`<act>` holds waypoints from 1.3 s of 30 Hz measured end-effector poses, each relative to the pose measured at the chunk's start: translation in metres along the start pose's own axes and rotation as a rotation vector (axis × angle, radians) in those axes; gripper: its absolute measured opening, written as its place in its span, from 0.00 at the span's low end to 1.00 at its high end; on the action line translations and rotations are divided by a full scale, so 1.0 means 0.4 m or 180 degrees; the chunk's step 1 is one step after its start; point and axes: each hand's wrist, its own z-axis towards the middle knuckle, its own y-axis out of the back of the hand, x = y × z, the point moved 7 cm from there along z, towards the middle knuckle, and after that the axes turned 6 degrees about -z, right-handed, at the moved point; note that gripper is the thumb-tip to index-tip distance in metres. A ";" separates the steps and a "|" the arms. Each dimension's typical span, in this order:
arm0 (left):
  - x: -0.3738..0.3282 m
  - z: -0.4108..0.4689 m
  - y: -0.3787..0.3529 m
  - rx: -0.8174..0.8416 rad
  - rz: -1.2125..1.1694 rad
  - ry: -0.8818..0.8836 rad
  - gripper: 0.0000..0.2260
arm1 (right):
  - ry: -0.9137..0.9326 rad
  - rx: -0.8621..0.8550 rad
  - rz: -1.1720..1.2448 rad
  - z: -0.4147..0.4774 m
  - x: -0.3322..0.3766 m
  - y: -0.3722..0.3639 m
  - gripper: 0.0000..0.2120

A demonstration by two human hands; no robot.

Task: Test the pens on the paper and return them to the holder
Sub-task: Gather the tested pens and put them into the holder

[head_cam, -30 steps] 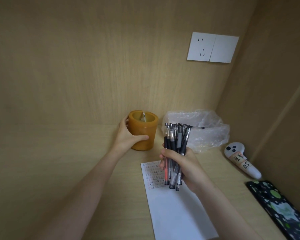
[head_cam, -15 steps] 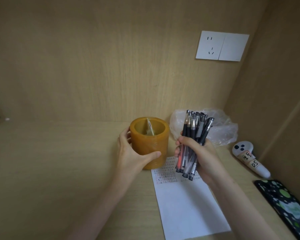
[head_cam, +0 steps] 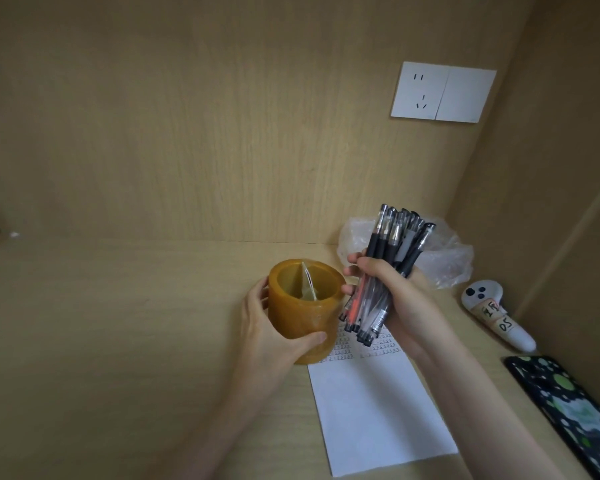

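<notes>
Holder (head_cam: 300,323): one, in left grip (head_cam: 271,336); pen bundle (head_cam: 392,242): one, in right grip (head_cam: 407,301).

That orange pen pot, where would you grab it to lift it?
Around its outer wall, from the left side, as the left hand holds it: thumb near, fingers behind. The orange pot is a plain upright cylinder without a handle, and the pens in the right hand crowd its right side.

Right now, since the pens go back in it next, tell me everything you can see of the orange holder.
The holder is a squat amber cylinder, waxy and translucent-looking, open-topped, with a thin pale divider inside and nothing else visible. It is upright at the paper's far left corner, the left hand gripping its side.
</notes>
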 end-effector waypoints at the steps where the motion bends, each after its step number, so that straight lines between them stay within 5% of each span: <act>1: 0.003 -0.001 0.000 -0.0010 -0.0007 0.0009 0.50 | -0.0003 -0.0002 -0.0016 0.002 -0.001 -0.002 0.08; 8: -0.039 -0.017 -0.001 0.0301 0.0114 0.0118 0.55 | 0.0063 0.0093 -0.0010 0.025 0.023 -0.039 0.08; 12: -0.157 -0.001 0.036 0.0253 -0.0602 -0.0209 0.36 | 0.0091 0.0156 -0.0345 0.056 0.055 -0.078 0.08; 15: -0.236 0.028 0.018 0.0838 -0.0821 -0.0162 0.29 | 0.0178 0.0253 -0.0618 0.071 0.077 -0.115 0.01; 22: -0.286 0.071 -0.003 0.1499 -0.0896 -0.0196 0.18 | 0.0428 0.0225 -0.1166 0.106 0.090 -0.179 0.09; 33: -0.252 0.099 -0.029 0.1875 -0.1305 0.0142 0.23 | 0.0301 0.0481 -0.1616 0.145 0.071 -0.185 0.16; 39: -0.249 0.126 -0.013 0.1780 -0.1476 0.0063 0.20 | 0.0323 0.0772 -0.1995 0.169 0.077 -0.188 0.41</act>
